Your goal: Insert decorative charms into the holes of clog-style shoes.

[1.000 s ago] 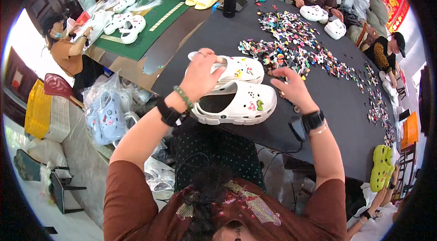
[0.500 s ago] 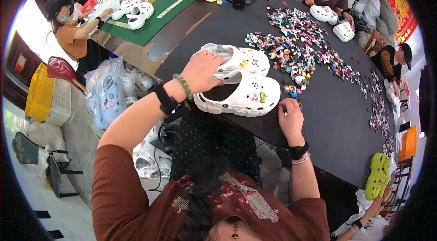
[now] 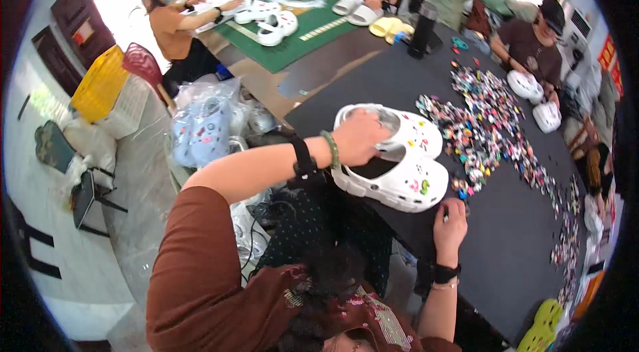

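Since a moment ago, the right hand [image 3: 450,227] has slid back to the near edge of the black tabletop [image 3: 506,232], its grip curled around something too small to tell. The left hand [image 3: 359,139] grips the back white foam clog [image 3: 413,129], touching the front white foam clog [image 3: 399,182], beside the pile of small colourful charms [image 3: 489,119].

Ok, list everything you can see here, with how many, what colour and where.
clogs: two, white, near edge of the black table, under the left hand
charms: a large heap, many colours, spread across the table beyond the clogs
bottle: one, dark, far end of the table
green mat: one, far table, with more white clogs on it
bagged clogs: several, pale blue, on the floor to the left
other people: several, seated around both tables
left hand: on the clogs
right hand: at the table's near edge
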